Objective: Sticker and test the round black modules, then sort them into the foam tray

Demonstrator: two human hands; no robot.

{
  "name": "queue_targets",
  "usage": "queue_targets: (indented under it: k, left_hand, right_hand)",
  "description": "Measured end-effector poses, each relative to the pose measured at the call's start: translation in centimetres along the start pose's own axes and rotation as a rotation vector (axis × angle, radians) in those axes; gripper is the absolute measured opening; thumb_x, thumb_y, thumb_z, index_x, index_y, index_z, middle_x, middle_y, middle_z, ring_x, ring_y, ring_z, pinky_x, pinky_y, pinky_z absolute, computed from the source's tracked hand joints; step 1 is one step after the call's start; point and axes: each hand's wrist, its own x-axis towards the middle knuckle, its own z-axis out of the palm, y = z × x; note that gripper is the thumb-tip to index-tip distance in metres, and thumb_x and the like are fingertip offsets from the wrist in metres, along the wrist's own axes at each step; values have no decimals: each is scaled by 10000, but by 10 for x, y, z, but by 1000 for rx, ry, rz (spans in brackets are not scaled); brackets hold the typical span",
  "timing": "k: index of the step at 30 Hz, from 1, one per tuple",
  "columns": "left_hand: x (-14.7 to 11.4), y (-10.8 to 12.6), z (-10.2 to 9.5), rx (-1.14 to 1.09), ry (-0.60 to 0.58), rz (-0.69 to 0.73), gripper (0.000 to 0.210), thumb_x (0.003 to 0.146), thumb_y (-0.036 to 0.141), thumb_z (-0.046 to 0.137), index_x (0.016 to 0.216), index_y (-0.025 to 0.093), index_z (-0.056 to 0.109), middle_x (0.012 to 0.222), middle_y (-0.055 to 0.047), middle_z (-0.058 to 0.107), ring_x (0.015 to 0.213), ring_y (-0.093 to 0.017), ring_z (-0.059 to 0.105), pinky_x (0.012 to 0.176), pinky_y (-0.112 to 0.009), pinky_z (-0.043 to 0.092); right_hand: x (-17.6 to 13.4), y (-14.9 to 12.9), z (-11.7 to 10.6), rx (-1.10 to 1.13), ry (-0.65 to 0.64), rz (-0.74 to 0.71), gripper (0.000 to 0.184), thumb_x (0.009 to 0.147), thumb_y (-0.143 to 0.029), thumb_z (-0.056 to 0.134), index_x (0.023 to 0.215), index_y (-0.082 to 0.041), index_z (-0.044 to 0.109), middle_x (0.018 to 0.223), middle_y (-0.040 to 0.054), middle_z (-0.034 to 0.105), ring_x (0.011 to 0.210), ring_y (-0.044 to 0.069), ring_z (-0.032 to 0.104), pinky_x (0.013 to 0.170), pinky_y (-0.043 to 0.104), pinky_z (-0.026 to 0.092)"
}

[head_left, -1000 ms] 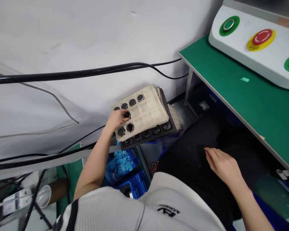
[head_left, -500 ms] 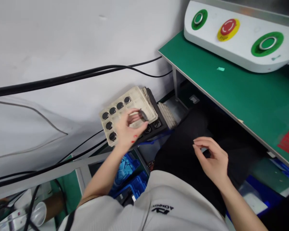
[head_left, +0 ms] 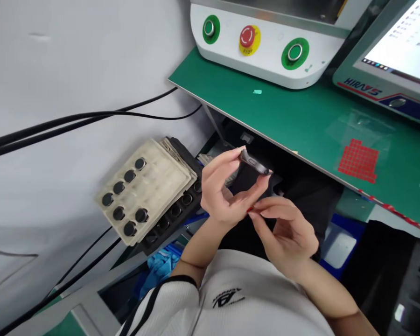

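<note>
My left hand [head_left: 224, 189] pinches a dark round watch case [head_left: 255, 163] by its edges between fingers and thumb. The case is tilted, its side with an oblong mark turned toward me. Just below it, my right hand [head_left: 289, 231] is closed in a pinch at the base of my left thumb. A small red sticker [head_left: 249, 210] shows at those right fingertips, touching the left hand. Left of the hands, a cream tray [head_left: 161, 172] carries several similar dark round pieces [head_left: 129, 176].
Under the cream tray is a black tray [head_left: 170, 219] with more round pieces. A green table [head_left: 227, 100] bears a white button panel [head_left: 252, 58], a sheet of red stickers [head_left: 359, 161] and a monitor [head_left: 402, 60]. Black cables [head_left: 91, 116] run along the wall.
My left hand has lifted the watch case away from the cream tray, to the right. My right hand has moved in to meet it at the red stickers by the thumb. The view has turned right.
</note>
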Motion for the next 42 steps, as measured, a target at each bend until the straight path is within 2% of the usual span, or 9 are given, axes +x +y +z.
queue_targets:
  k: [9, 13, 18, 21, 25, 28, 30, 36, 42]
  left_hand:
    - [-5, -2, 4, 166, 89, 63, 455, 746, 402, 823, 1021, 264, 488, 1157, -79, 626, 1205, -319, 624, 977, -563, 600]
    - [0, 5, 5, 108, 162, 252, 557, 756, 244, 821, 1169, 302, 451, 1153, -38, 626, 1038, -265, 696, 821, -496, 657]
    - [5, 2, 6, -35, 191, 310, 687, 721, 188, 843, 1307, 302, 503, 1204, -44, 625, 1007, -239, 704, 812, -425, 649]
    - [9, -3, 2, -231, 38, 189, 692, 723, 154, 835, 1343, 250, 542, 1199, -44, 612, 1040, -213, 706, 826, -314, 644]
    - [11, -2, -9, -501, -315, 4, 561, 754, 227, 816, 1285, 221, 633, 1189, -52, 604, 992, -190, 719, 818, -250, 637]
    - [10, 3, -16, -622, -522, -67, 586, 724, 227, 835, 1281, 227, 652, 1199, -69, 639, 957, -189, 727, 798, -246, 644]
    - [10, 6, -19, -659, -610, -99, 605, 697, 200, 851, 1271, 225, 664, 1201, -80, 673, 966, -194, 726, 819, -252, 641]
    - [11, 9, -22, -649, -708, -100, 657, 665, 141, 871, 1279, 252, 664, 1212, -79, 710, 1002, -187, 720, 831, -228, 626]
    - [16, 6, -21, -556, -693, 68, 642, 669, 208, 884, 1274, 228, 670, 1175, -106, 726, 971, -193, 725, 881, -272, 603]
  right_hand:
    - [0, -12, 5, -121, 45, -45, 325, 781, 47, 675, 931, -237, 628, 825, 15, 714, 750, 165, 716, 623, 309, 631]
    - [6, -17, 3, -140, 6, -91, 314, 771, 70, 662, 870, -219, 593, 791, 17, 690, 717, 145, 698, 591, 273, 617]
    - [7, -22, -12, -187, -139, -172, 315, 759, 90, 611, 827, -209, 537, 830, 34, 693, 734, 143, 696, 593, 258, 603]
    - [7, -23, -23, -99, -52, -131, 321, 750, 96, 600, 816, -208, 518, 848, 25, 699, 753, 137, 697, 621, 256, 599]
    - [17, -24, -33, 202, 155, 206, 315, 755, 49, 681, 805, -218, 520, 772, -17, 696, 715, 122, 678, 626, 240, 582]
    - [27, -24, -38, 436, 81, 498, 304, 736, -4, 746, 769, -216, 531, 730, -38, 695, 647, 103, 656, 585, 214, 560]
    - [32, -25, -40, 579, 25, 624, 297, 730, -31, 763, 746, -216, 531, 709, -50, 694, 607, 97, 650, 564, 209, 558]
    - [32, -28, -40, 770, 27, 751, 286, 730, -25, 762, 725, -207, 542, 705, -61, 707, 610, 73, 655, 595, 180, 566]
    - [33, -28, -40, 801, 46, 811, 306, 726, -34, 769, 695, -201, 515, 672, -62, 682, 593, 65, 614, 583, 174, 532]
